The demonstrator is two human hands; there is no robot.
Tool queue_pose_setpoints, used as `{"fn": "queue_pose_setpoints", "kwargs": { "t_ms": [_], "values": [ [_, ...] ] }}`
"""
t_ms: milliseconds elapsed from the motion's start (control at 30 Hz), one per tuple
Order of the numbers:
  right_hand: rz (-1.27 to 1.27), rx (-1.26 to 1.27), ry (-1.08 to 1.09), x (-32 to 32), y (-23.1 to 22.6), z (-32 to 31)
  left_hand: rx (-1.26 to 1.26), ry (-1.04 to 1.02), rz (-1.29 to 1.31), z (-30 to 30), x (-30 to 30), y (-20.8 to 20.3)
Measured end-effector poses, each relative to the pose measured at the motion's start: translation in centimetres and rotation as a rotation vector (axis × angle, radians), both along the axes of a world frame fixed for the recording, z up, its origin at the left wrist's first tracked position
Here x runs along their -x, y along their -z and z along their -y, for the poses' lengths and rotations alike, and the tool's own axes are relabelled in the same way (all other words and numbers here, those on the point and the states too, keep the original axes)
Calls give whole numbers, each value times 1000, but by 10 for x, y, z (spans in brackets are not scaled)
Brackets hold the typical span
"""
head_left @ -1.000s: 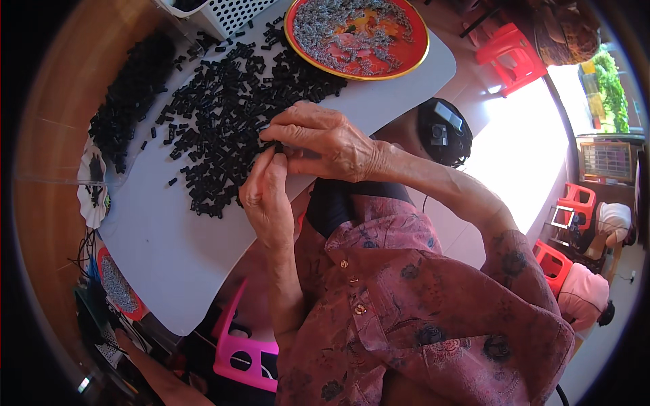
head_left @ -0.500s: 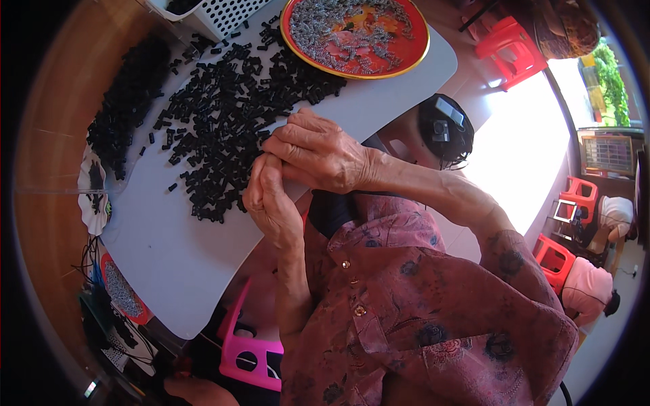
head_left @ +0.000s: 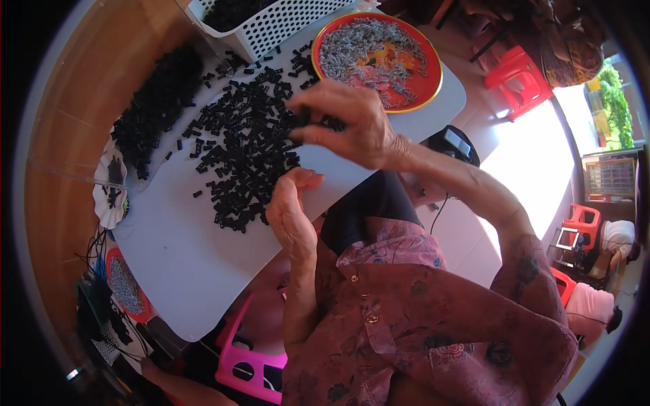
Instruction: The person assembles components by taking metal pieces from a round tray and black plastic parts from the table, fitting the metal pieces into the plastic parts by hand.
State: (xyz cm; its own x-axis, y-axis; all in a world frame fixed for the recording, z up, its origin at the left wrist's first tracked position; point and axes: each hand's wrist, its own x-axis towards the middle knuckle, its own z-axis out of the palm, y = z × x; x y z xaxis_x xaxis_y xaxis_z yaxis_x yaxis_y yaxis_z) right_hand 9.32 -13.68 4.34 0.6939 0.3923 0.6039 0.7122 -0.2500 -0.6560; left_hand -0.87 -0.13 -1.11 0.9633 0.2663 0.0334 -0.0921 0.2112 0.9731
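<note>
1. In the middle of the frame, a loose pile of small black pieces spreads over the pale table, just left of your hands.
2. Your right hand, slightly blurred, is above the pile's right edge, thumb and forefinger well parted. Dark shapes show in the gap; whether one is gripped cannot be told.
3. Your left hand, below it and apart from it, is beside the table's near edge, fingers loosely curled, tips pointing right. No piece shows in it, but the inside of the curl is hidden.
4. Beyond your right hand, at upper centre, a red tray with a gold rim bears small silvery pieces. A white perforated basket is to its left.
5. The black pieces look light, stiff and perhaps slightly slippery; judging by their short, narrow shape, pinch one by its long sides between thumb and forefinger pads.
</note>
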Motion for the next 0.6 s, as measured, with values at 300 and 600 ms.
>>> {"fn": "queue_pose_setpoints", "kwargs": {
  "t_ms": [300, 600],
  "values": [
    [606, 246, 358, -158, -50, -18, -80, 48, 14, 3, -5, -9],
    [105, 399, -259, -102, 16, -76, -255, 75, 126, 2, -4, -3]
  ]
}}
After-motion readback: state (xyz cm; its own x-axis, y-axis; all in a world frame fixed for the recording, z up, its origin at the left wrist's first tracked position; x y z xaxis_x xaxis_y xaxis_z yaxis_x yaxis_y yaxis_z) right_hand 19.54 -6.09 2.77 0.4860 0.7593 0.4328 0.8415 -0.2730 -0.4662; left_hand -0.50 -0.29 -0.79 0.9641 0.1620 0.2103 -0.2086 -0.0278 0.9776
